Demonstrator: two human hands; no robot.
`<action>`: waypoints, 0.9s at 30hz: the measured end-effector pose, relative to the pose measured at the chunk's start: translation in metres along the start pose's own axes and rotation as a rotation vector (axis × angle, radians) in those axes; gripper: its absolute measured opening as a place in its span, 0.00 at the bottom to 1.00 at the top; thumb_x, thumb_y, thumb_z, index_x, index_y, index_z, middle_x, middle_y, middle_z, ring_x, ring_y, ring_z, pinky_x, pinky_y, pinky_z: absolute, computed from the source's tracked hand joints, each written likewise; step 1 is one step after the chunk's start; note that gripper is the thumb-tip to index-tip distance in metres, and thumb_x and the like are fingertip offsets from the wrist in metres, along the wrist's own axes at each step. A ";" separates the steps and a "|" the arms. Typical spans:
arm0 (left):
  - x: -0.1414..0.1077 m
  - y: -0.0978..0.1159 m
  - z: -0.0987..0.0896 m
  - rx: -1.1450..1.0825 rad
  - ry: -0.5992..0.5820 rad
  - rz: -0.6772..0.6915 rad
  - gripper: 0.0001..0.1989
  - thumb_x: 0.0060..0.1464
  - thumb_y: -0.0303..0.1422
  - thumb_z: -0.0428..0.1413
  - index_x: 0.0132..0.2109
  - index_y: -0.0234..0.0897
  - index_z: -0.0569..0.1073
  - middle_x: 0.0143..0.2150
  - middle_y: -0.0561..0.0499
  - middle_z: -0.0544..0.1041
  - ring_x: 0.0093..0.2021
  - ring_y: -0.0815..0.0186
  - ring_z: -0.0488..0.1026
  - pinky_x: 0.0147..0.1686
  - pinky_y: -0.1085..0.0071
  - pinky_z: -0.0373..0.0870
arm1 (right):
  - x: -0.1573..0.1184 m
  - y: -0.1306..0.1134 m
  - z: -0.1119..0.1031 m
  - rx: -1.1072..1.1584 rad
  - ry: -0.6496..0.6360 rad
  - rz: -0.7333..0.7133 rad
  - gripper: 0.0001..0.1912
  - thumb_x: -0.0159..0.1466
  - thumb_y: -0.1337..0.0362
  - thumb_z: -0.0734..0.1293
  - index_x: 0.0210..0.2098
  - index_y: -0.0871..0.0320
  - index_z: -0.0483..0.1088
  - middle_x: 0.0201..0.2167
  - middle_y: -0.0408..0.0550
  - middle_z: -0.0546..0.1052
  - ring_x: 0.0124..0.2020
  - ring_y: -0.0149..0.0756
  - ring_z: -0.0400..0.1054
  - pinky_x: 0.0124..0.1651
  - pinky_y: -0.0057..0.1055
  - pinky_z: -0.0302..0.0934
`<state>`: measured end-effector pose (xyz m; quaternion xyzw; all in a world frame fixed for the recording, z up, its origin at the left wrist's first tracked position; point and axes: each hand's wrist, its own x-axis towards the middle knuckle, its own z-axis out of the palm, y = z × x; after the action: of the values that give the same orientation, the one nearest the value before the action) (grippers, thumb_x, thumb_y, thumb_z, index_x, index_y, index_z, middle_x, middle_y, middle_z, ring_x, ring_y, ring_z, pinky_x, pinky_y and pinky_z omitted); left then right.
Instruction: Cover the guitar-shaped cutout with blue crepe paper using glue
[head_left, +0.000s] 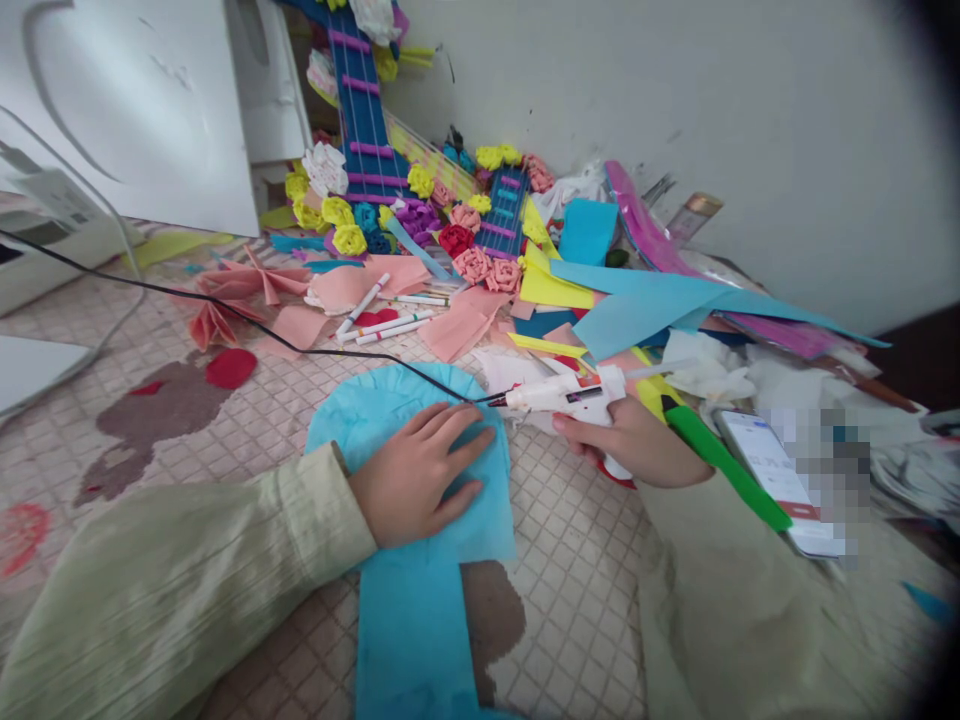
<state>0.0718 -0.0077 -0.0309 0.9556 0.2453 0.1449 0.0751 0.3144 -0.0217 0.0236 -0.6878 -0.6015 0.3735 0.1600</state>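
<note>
My left hand (421, 474) lies flat on a light-blue crepe-paper piece (486, 525), fingers apart. This piece has a rounded, gathered top and a long straight strip running toward me. In my right hand (646, 442) is a white hot glue gun (577, 394), gripped by its handle, with a glue stick in its back end. Its nozzle points left at the right edge of the blue paper, close to my left fingertips. Whether the tip touches the paper, I cannot tell. A black cord (300, 350) crosses from the left and ends near the nozzle.
Blue toy guitars (361, 120) with paper flowers lean by the wall. Several marker pens (394, 328), pink paper (469, 322) and blue sheets (645, 305) are spread behind my hands. A phone (772, 480) and a green strip (727, 465) lie at right.
</note>
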 end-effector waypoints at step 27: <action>0.000 0.001 -0.001 0.019 -0.020 -0.001 0.24 0.59 0.40 0.42 0.58 0.32 0.58 0.58 0.37 0.59 0.60 0.51 0.54 0.57 0.51 0.55 | -0.001 0.003 0.000 0.024 -0.004 0.045 0.19 0.55 0.52 0.64 0.16 0.58 0.61 0.12 0.40 0.65 0.14 0.26 0.59 0.16 0.23 0.52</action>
<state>0.0721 -0.0079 -0.0297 0.9575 0.2464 0.1329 0.0688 0.3170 -0.0237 0.0219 -0.6983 -0.5818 0.3856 0.1586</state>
